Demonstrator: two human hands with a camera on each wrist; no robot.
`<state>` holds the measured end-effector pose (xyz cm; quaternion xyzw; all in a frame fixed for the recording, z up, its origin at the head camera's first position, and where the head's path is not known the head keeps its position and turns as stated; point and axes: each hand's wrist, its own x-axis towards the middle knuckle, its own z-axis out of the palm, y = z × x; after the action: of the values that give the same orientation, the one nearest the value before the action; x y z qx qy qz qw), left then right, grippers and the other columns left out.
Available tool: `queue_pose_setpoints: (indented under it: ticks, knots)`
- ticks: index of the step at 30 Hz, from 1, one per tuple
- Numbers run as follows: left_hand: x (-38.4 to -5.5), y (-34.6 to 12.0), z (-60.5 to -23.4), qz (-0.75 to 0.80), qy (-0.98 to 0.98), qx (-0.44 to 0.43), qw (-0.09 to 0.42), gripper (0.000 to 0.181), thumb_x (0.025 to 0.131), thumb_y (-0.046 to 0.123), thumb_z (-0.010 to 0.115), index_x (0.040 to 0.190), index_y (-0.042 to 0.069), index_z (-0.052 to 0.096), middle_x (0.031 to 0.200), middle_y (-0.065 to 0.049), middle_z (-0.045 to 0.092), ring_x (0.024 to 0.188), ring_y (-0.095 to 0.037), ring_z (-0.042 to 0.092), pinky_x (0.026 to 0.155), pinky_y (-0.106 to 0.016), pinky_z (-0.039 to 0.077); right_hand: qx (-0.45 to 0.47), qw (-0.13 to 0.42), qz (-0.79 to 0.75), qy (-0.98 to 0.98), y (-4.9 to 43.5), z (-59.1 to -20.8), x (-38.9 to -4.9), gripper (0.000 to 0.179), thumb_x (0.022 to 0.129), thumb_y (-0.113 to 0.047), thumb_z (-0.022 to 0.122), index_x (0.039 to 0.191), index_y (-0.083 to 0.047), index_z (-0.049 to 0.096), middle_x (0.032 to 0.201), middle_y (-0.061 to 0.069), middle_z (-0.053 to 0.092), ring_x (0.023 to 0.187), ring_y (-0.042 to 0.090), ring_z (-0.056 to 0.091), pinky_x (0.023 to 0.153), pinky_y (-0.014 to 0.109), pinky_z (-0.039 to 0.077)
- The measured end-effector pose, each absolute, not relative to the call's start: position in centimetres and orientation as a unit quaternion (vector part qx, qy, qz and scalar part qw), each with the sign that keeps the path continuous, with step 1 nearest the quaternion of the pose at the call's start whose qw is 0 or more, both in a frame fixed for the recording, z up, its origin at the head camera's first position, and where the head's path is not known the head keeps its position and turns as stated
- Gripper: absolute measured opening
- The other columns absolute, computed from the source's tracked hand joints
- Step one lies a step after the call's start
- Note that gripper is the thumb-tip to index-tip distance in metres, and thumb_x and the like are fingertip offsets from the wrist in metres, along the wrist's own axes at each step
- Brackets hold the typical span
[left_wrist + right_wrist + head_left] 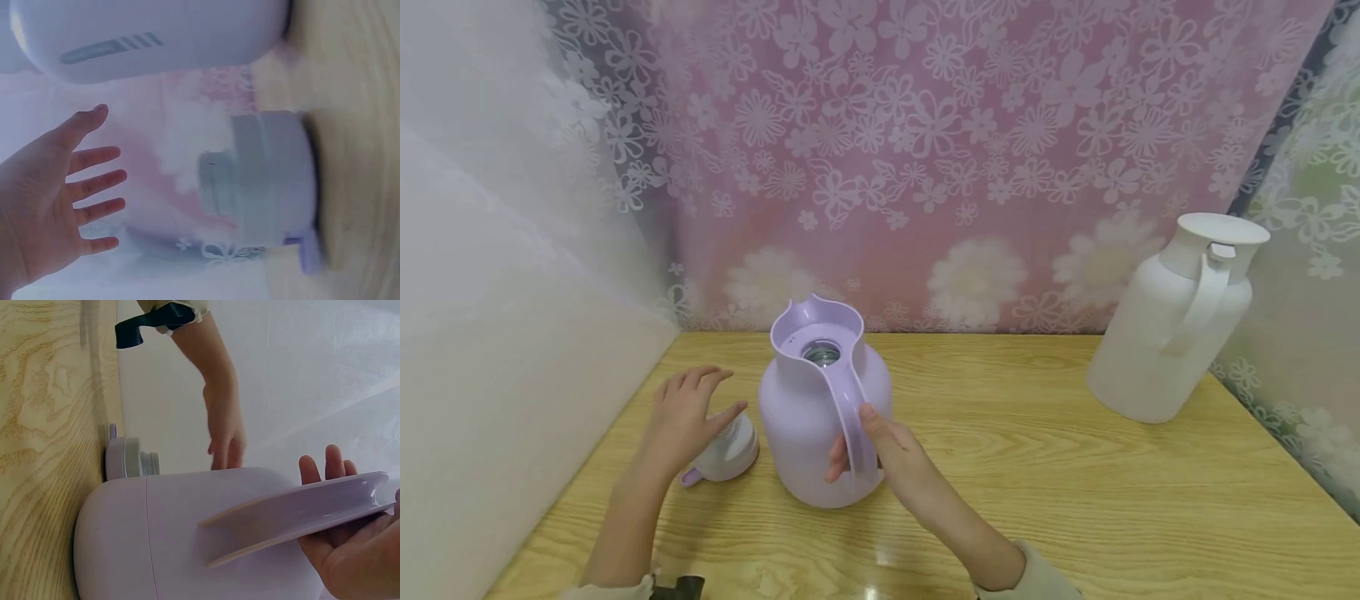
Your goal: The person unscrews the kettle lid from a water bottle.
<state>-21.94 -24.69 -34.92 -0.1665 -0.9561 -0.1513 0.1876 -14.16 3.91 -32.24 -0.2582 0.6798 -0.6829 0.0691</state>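
A lilac vacuum jug stands upright on the table, its mouth uncovered and a dark round opening showing inside the rim. My right hand holds its handle, thumb along the outside and fingers passed through behind it. To the jug's left, the stopper lid rests on the table with its narrow neck up and a small lilac tab sticking out. Over it hovers my left hand, fingers spread and nearly straight; the left wrist view shows a gap between fingertips and lid.
A taller white jug with its top on stands at the right back of the wooden table. Behind hangs a pink flowered curtain, and a pale wall closes off the left side.
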Motion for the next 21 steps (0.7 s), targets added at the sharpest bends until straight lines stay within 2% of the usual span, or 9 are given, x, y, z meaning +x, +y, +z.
queue_pose_setpoints:
  ticks: [8,12,15,19,21]
  knots:
    - [-19.9,-23.3,-31.5,-0.146,-0.943,-0.154,0.257,0.05,0.087,0.034,0.062,0.124,0.002,0.051,0.125,-0.021,0.044,0.114,-0.044,0.034,0.095,-0.06,0.021,-0.266,0.072,-0.687,0.673,4.1,-32.2,-14.1,0.062,0.102,-0.037,0.019,0.092,0.008,0.06,0.08,0.018,0.065,0.082,0.025,0.063,0.081,0.037,0.045]
    - [-19.1,-22.5,-30.1,-0.154,-0.916,-0.18,0.322,0.048,0.084,0.03,0.066,0.121,0.002,0.052,0.124,-0.017,0.046,0.111,-0.04,0.036,0.093,-0.057,0.025,-0.267,0.064,-0.675,0.684,4.8,-32.1,-14.2,0.061,0.102,-0.035,0.02,0.097,0.008,0.061,0.088,0.018,0.065,0.088,0.025,0.062,0.083,0.037,0.046]
    - [-18.5,-21.8,-29.2,-0.168,-0.885,-0.211,0.379,0.049,0.088,0.039,0.058,0.12,0.001,0.054,0.123,-0.016,0.048,0.112,-0.039,0.038,0.092,-0.056,0.026,-0.259,0.047,-0.667,0.697,5.6,-32.0,-14.4,0.059,0.102,-0.035,0.021,0.102,0.01,0.059,0.093,0.017,0.064,0.09,0.024,0.061,0.082,0.035,0.047]
    - [-17.6,-20.1,-27.7,-0.192,-0.842,-0.24,0.443,0.057,0.092,0.051,0.042,0.117,0.002,0.056,0.121,-0.015,0.051,0.112,-0.037,0.041,0.092,-0.054,0.028,-0.263,0.027,-0.667,0.697,6.8,-32.0,-14.8,0.058,0.102,-0.036,0.023,0.104,0.013,0.054,0.097,0.019,0.061,0.091,0.026,0.06,0.081,0.039,0.048]
    - [-17.0,-19.0,-26.8,-0.2,-0.824,-0.251,0.466,0.057,0.093,0.051,0.041,0.116,0.001,0.057,0.12,-0.014,0.053,0.112,-0.037,0.042,0.093,-0.052,0.029,-0.268,0.026,-0.669,0.693,7.5,-31.9,-15.1,0.058,0.102,-0.036,0.021,0.103,0.012,0.054,0.097,0.02,0.061,0.091,0.029,0.06,0.081,0.042,0.048]
